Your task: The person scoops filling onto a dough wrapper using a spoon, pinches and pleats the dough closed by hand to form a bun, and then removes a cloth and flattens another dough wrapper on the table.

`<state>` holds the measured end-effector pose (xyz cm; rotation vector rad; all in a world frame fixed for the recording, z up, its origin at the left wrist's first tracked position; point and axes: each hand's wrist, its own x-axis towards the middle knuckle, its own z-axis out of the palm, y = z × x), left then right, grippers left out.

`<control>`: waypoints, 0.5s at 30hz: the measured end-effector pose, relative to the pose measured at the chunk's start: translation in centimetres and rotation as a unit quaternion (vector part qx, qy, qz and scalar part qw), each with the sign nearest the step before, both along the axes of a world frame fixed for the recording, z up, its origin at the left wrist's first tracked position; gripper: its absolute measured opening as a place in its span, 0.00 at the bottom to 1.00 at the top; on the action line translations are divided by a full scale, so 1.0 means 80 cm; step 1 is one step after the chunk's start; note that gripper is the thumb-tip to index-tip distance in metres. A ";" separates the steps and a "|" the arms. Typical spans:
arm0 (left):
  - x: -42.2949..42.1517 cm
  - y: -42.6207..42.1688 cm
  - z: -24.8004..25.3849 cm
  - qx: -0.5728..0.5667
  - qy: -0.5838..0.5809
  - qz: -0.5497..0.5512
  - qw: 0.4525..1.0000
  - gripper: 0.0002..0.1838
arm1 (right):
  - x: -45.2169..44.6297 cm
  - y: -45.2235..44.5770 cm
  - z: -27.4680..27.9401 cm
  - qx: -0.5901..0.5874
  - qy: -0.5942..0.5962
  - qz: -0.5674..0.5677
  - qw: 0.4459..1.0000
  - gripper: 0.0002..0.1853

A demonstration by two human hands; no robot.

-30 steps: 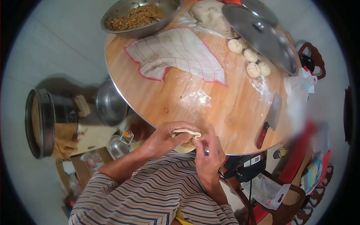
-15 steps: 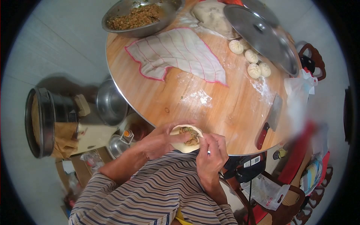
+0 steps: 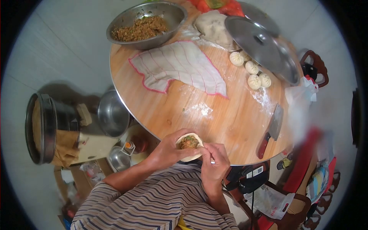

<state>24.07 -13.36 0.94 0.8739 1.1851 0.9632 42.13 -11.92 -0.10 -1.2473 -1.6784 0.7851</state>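
Note:
A round dough wrapper (image 3: 194, 156) with minced filling (image 3: 188, 142) in its middle is held just off the table's near edge. My left hand (image 3: 166, 151) cups it from the left, the thumb along its near side. At its right edge, my right hand (image 3: 216, 161) pinches the dough between thumb and fingers. A small pale spot shows by the right fingers; I cannot make out what it is. The wrapper is open at the top, and its underside is hidden.
On the round wooden table (image 3: 230, 126) are a steel bowl (image 3: 177, 19) of filling, a striped cloth (image 3: 184, 65), several pleated buns (image 3: 254, 81), a dough mass (image 3: 214, 28), a large metal lid (image 3: 264, 46) and a cleaver (image 3: 274, 124). Flour (image 3: 201, 110) dusts the tabletop.
My left thumb has shifted off the filling to the wrapper's near side, and the wrapper looks more cupped. My right hand still pinches the edge. The whole view has tilted slightly.

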 end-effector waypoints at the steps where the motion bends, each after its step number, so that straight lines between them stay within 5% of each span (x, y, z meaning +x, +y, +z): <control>1: 0.000 0.000 0.000 0.014 0.025 -0.007 1.000 0.33 | 0.001 0.000 0.001 -0.008 -0.004 0.001 1.000 0.07; 7: -0.004 0.001 0.004 -0.027 -0.114 0.003 0.993 0.31 | 0.000 0.001 0.008 -0.045 0.014 -0.009 0.999 0.07; 15: -0.001 0.003 -0.010 0.028 -0.068 0.018 0.997 0.20 | -0.004 0.004 -0.002 0.117 -0.077 -0.005 0.990 0.08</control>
